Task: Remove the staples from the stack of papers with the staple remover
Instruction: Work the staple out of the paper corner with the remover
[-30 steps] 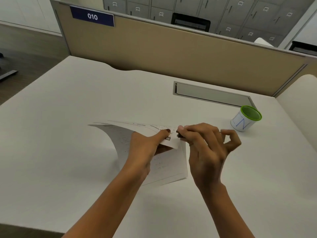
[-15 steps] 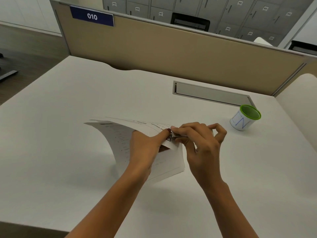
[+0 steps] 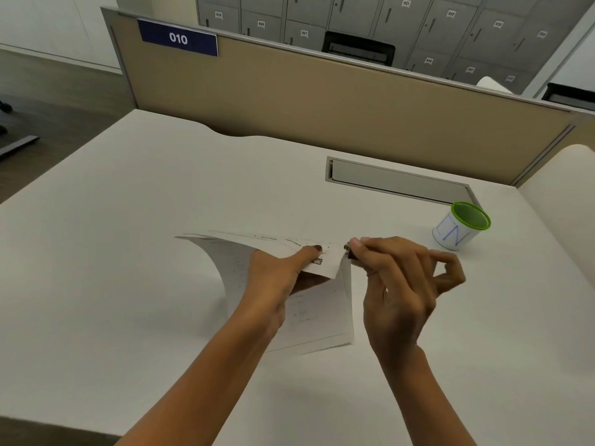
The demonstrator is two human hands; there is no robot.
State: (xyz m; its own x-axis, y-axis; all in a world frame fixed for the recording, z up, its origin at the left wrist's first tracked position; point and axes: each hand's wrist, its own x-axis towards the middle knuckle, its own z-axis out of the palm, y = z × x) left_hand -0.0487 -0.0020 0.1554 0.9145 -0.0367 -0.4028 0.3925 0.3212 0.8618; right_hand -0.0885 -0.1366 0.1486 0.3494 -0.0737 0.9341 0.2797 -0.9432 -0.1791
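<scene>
Staple removal under way at the papers' corner, frame centre.
Left hand [image 3: 277,275] pinches the stack of papers [image 3: 309,304]; right hand [image 3: 396,278] is closed on the dark staple remover [image 3: 349,252] at that corner; no staple visible.

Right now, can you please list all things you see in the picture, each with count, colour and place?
papers: one stack, white, near middle of the desk, top sheets bent up
staple remover: one, dark, mostly hidden in the right hand, at the papers' corner
cup: one, white with green rim, right side of the desk
desk: one, white
cable flap: one, grey, set into the desk at the back
partition: one, tan, behind the desk
sign: one, blue, reads 010, on the partition
lockers: many, grey, background
left hand: holds the bent sheets
right hand: pinches the staple remover
</scene>
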